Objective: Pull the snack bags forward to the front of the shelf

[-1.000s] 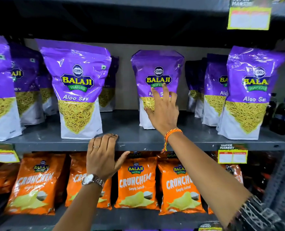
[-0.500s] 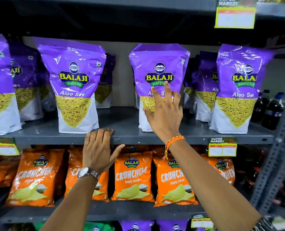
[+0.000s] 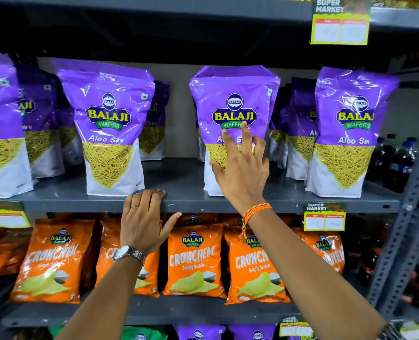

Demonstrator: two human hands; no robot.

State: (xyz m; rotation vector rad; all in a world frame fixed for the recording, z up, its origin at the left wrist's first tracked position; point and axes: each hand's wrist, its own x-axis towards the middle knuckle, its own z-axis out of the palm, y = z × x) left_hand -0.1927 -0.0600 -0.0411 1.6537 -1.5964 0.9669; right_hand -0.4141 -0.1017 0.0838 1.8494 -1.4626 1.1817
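- Our right hand (image 3: 242,173) is spread wide, fingers fanned flat against the face of the middle purple bag (image 3: 233,114); we judge this is to steady the bag upright, since nothing is pinched or wrapped.
- That bag stands on the grey shelf (image 3: 191,204), its base close to the front edge, roughly level with the 2 purple bags beside it, the left one (image 3: 110,128) and the right one (image 3: 348,133).
- Our left hand (image 3: 142,219) is loosely open, fingertips curled over the shelf lip between the left and middle bags; we take it as a brace while we lean in.
- More purple bags (image 3: 299,133) sit further back in the gaps, partly hidden, so these probably want pulling forward next.
- The orange crisp bags (image 3: 193,261) on the shelf below already stand near their front edge.
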